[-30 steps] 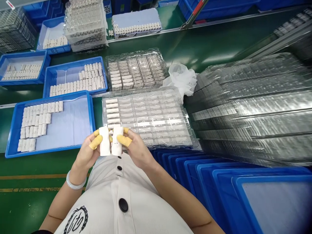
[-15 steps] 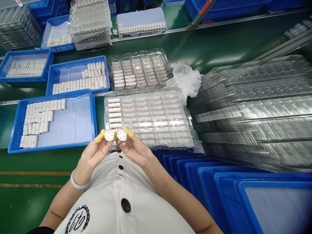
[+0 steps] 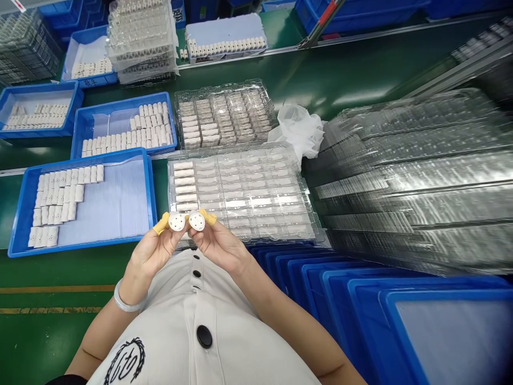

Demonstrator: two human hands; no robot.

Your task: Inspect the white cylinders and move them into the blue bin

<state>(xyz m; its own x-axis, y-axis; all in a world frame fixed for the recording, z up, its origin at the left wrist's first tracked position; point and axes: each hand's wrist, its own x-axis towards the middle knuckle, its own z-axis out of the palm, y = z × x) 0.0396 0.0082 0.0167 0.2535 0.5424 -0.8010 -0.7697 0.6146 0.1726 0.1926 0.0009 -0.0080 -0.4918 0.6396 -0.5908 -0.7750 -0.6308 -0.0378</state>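
My left hand (image 3: 154, 249) pinches a white cylindrical part (image 3: 177, 221), its round end with small dark holes facing up at me. A second part of the same kind (image 3: 196, 221) is gripped by my right hand (image 3: 220, 243), side by side with the first. Yellow finger cots cover some of my fingertips. Both hands are held in front of my shirt, at the near edge of a clear plastic tray (image 3: 256, 187). White cylinders fill the left column of that tray; its other slots show pale through the plastic.
Left stands a blue bin (image 3: 108, 214) with rows of white cylinders; another blue bin (image 3: 120, 120) lies behind it. A second clear tray (image 3: 224, 112) and crumpled white film (image 3: 298, 131) sit beyond. Stacked clear trays (image 3: 401, 187) rise at right, above leaning blue bins (image 3: 360, 299).
The view has shifted slightly, so the scene sits a little further left. Both hands keep their grip on the two white cylinders, in nearly the same pose.
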